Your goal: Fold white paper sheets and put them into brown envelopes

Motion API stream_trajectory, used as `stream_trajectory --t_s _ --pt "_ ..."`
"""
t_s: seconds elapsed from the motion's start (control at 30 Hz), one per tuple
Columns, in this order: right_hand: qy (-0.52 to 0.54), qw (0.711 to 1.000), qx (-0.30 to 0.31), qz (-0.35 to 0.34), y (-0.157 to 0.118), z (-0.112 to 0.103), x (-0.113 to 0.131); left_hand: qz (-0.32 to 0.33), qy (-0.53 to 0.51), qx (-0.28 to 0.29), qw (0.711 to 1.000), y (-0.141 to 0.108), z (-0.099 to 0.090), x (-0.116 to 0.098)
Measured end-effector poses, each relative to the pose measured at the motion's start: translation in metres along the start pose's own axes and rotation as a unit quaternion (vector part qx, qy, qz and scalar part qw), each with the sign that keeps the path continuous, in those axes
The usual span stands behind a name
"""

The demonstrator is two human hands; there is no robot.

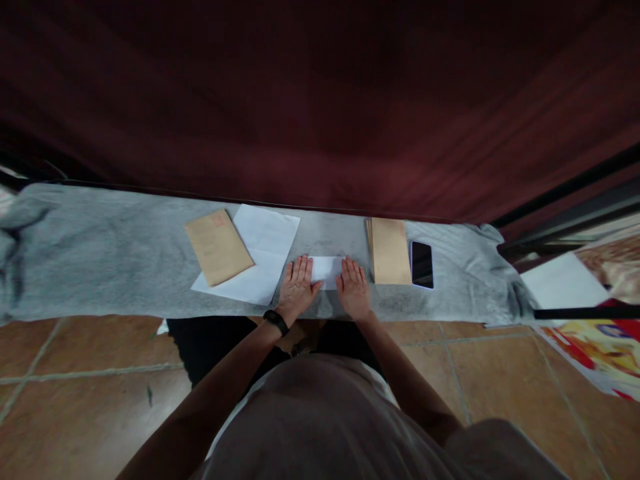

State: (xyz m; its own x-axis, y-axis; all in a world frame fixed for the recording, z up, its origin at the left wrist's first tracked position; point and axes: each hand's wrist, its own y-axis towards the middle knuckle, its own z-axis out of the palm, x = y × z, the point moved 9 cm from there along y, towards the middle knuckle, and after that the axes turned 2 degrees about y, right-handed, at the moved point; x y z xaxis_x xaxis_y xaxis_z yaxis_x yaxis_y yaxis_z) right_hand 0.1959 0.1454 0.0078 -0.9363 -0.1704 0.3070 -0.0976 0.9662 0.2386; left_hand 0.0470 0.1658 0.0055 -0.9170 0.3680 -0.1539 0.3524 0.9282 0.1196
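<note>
A small folded white paper (327, 272) lies on the grey cloth between my two hands. My left hand (299, 283) rests flat on its left end, fingers stretched forward. On the right end lies my right hand (354, 287), also flat with the fingers out. To the left, a brown envelope (219, 247) sits partly over larger white sheets (267, 250). Just right of my right hand is a small stack of brown envelopes (391, 252), slightly fanned at its left edge.
A phone (422, 265) with a dark screen lies right of the envelope stack. Grey cloth (120, 260) covers the narrow surface, and a dark red curtain (320, 120) hangs behind it. White paper (565, 287) and a colourful printed sheet (607, 350) are at the far right.
</note>
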Motion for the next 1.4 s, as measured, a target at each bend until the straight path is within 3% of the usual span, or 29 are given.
stream_trajectory --t_s 0.13,0.23,0.8,1.0,1.1,1.4 --pt "0.017 0.998 0.040 -0.055 0.001 0.012 0.027 -0.001 0.000 0.004 1.000 0.000 0.000 0.001" --pt "0.019 0.996 0.051 -0.064 -0.001 0.018 0.033 -0.002 -0.001 0.006 1.000 -0.001 0.000 0.001" --pt "-0.008 1.000 -0.004 -0.009 -0.008 0.011 -0.004 -0.014 0.002 0.001 1.000 -0.002 0.001 0.005" --pt "-0.004 1.000 -0.010 -0.009 -0.009 0.011 -0.003 0.082 -0.009 0.005 0.997 -0.018 -0.005 -0.038" --pt "-0.006 1.000 -0.005 -0.007 -0.008 0.011 -0.003 0.099 -0.016 0.012 0.995 -0.030 -0.003 -0.050" --pt "0.000 1.000 -0.009 0.003 -0.008 0.008 -0.002 0.025 -0.015 -0.025 0.999 -0.034 -0.006 -0.015"
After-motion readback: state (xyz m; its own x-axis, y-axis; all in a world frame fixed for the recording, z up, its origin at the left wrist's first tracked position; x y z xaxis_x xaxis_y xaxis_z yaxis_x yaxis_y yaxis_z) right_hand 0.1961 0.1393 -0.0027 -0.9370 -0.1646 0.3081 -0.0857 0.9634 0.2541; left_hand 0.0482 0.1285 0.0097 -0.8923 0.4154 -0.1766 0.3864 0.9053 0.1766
